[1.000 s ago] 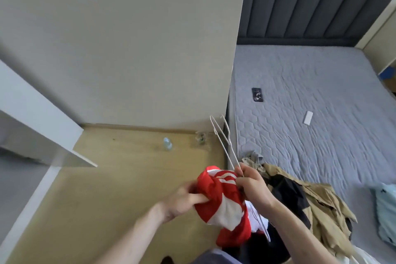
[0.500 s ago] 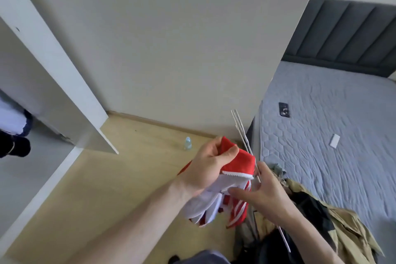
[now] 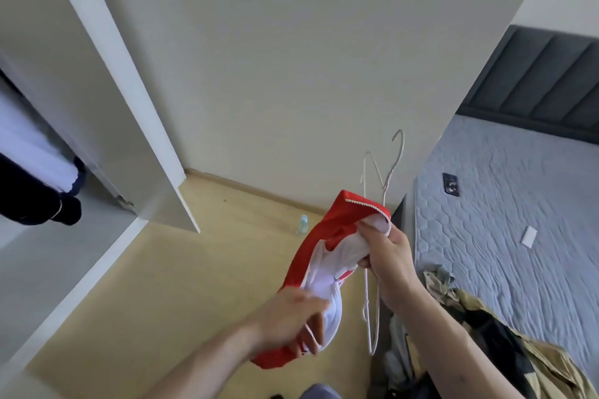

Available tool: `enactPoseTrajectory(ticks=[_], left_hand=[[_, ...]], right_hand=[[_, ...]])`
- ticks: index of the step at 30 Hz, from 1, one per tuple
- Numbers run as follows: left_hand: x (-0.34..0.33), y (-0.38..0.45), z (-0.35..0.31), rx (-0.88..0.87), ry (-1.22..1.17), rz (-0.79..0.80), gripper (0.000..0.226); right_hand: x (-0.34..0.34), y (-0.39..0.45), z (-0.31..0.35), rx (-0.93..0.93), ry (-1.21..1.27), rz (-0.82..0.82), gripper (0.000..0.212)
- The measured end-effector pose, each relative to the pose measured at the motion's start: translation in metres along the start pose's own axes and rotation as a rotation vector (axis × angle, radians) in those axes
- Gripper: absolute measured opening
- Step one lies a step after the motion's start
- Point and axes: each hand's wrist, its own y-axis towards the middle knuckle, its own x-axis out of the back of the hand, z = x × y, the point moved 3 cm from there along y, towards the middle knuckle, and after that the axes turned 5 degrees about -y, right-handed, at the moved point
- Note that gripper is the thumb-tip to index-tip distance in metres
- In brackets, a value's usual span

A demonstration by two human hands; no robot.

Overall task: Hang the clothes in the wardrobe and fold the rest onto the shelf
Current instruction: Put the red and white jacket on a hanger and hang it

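Red-and-white garment (image 3: 327,256) being worked toward white wire hangers (image 3: 382,178) at lower centre of the frame.

The right hand (image 3: 387,261) is gripping the garment's upper edge together with the hangers, while the left hand (image 3: 291,317) is pinching the white lining lower down. The person is likely risking a tangle: two hangers appear to be held as one, so the spare could be slipping out or snagging the fabric, and the bunched garment may be going on twisted. Counted: one red garment in hand, what looks like two hangers, one heap of clothes (image 3: 505,343) at lower right on the bed (image 3: 518,236), one phone (image 3: 451,184), one small white object (image 3: 528,236), one bottle (image 3: 303,224) on the floor, and dark and white clothes (image 3: 29,185) in the wardrobe at the left edge.
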Motion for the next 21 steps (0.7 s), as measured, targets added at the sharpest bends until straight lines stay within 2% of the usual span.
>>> enactPoseTrajectory(ticks=[2, 5, 7, 11, 15, 17, 21], left_hand=[[-0.011, -0.002, 0.037, 0.141, 0.055, 0.062, 0.029], [-0.017, 0.009, 0.062, 0.227, -0.053, 0.006, 0.053], [-0.012, 0.017, 0.062, 0.176, -0.221, -0.09, 0.055], [0.01, 0.019, 0.062, -0.04, -0.412, -0.407, 0.041], [0.014, 0.021, 0.059, -0.17, -0.601, -0.524, 0.017], [0.011, 0.023, 0.057, -0.193, -0.608, -0.52, 0.003], [0.015, 0.028, 0.053, -0.25, -0.352, -0.579, 0.009]], right_hand=[[-0.015, -0.001, 0.002, -0.047, 0.034, 0.034, 0.029], [-0.034, -0.004, 0.002, -0.079, 0.049, 0.093, 0.02], [-0.041, -0.008, 0.002, -0.078, 0.047, 0.11, 0.02], [-0.04, -0.016, 0.005, -0.057, 0.036, 0.13, 0.032], [-0.04, -0.024, 0.007, -0.041, 0.014, 0.186, 0.033], [-0.041, -0.028, 0.007, -0.035, 0.021, 0.203, 0.03], [-0.042, -0.034, 0.001, -0.042, 0.023, 0.185, 0.035]])
